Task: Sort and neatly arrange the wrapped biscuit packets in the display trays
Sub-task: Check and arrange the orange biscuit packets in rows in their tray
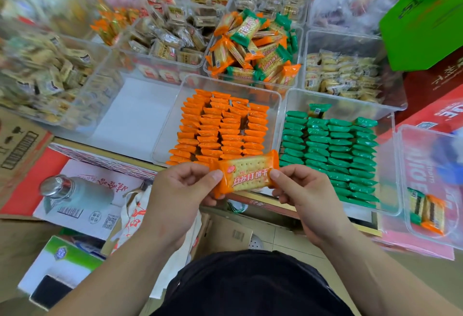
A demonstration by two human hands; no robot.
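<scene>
An orange packet point(244, 174) is held flat in front of the person, just below the near edge of the orange tray point(276, 105). It is a shiny plastic wrapper with crimped orange ends. Its middle shows a pale square cracker dotted with small holes, and red letters run across it. The left hand point(180, 190) pinches the packet's left end between thumb and fingers. The right hand point(299, 190) pinches the right end the same way.

The orange tray is clear, hard plastic with round corners. In it orange packets stand on edge in tidy rows. Just to the right, a green tray point(385, 165) of the same clear plastic holds green packets in rows, with one green packet tilted at the back. Behind both, a mixed bin point(299, 47) has orange and green packets heaped in a loose pile. At far right, a small clear tub point(403, 155) holds two packets, one green and one orange. A metal flask point(72, 194) lies on a cardboard box at left.
</scene>
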